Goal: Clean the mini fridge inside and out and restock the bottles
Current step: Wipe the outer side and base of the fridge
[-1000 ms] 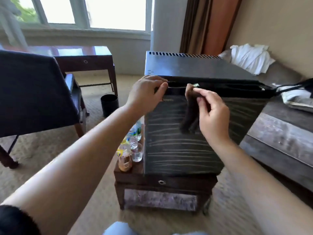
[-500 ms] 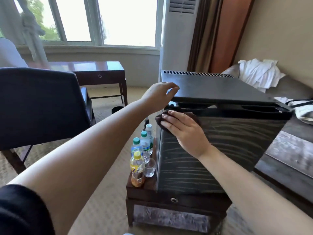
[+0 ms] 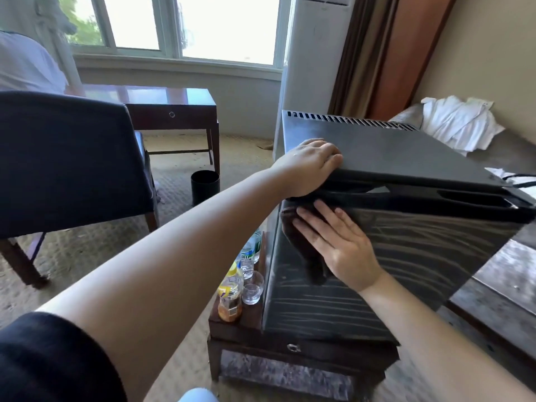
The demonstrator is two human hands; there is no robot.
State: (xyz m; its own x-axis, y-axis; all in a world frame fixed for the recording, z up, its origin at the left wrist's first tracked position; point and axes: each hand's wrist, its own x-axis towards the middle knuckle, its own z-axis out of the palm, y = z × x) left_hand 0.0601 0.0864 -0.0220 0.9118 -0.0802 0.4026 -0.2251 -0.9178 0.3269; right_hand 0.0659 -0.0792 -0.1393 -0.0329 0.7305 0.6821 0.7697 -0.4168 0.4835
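The mini fridge [image 3: 391,158] sits on a low wooden stand [image 3: 290,348] out in the room, its door closed and facing the person. The left hand [image 3: 310,166] lies over the top front corner, fingers relaxed and nearly flat on the lid. The right hand [image 3: 339,245] is spread wide with straight fingers, pressing a dark cloth [image 3: 316,271] against the upper part of the door near that same corner.

To me the fridge looks like a stiff, heavy box that won't flex, though a hard wipe might nudge it on the stand, so bracing it at the top corner seems sensible. The door is glossy and streaked, probably slick under the cloth. The recess along its top edge looks like the place to pull it open.

The bottles [image 3: 232,288] and a small glass [image 3: 252,288] stand just beside the fridge on the stand. They look light and easy to knock over, and the glass could break.
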